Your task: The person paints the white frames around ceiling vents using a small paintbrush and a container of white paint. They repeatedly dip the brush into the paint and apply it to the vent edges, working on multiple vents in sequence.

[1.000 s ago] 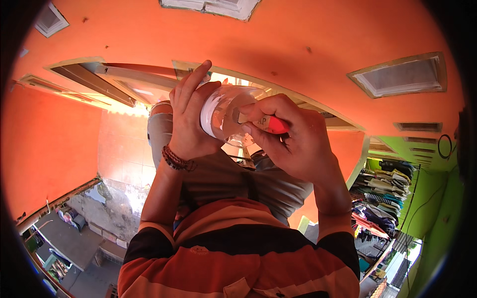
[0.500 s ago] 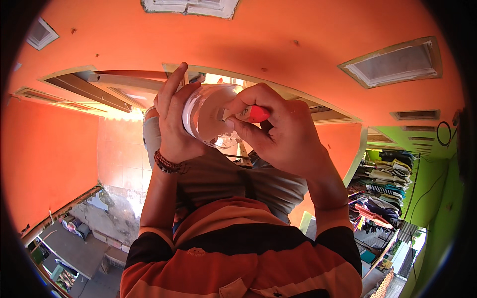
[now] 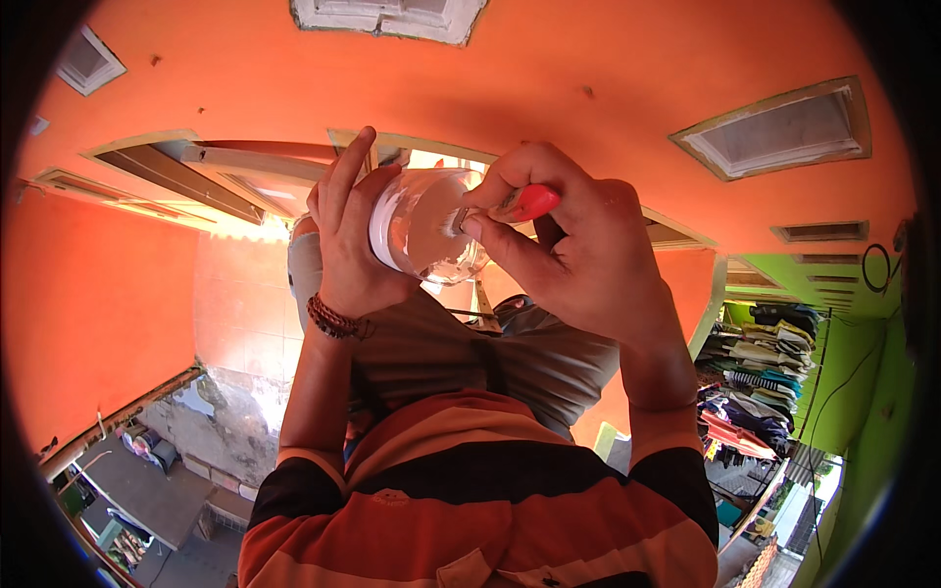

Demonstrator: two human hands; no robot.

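Observation:
In front of my lap I hold a clear, round plastic jar [image 3: 431,230], tilted, with a pale rim or base toward my left palm. My left hand [image 3: 348,230] grips its left side, with one finger stretched upward. At the jar's right side, my right hand [image 3: 573,240] pinches a small slim tool [image 3: 534,202] with a rounded red end between thumb and forefinger. The tool's other tip is at the jar's surface, beside my thumb; whether it touches cannot be made out. My remaining right fingers are curled and partly hidden.
Below the jar are my brown trousers [image 3: 431,343]. An orange wall [image 3: 549,69] with framed openings rises ahead. On the right, clothes [image 3: 769,353] hang and pile by a green wall [image 3: 853,363]. At lower left stands a grey table [image 3: 147,490].
My right hand and the red-ended tool have shifted slightly right and up along the jar. The jar and my left hand have moved slightly right in the picture.

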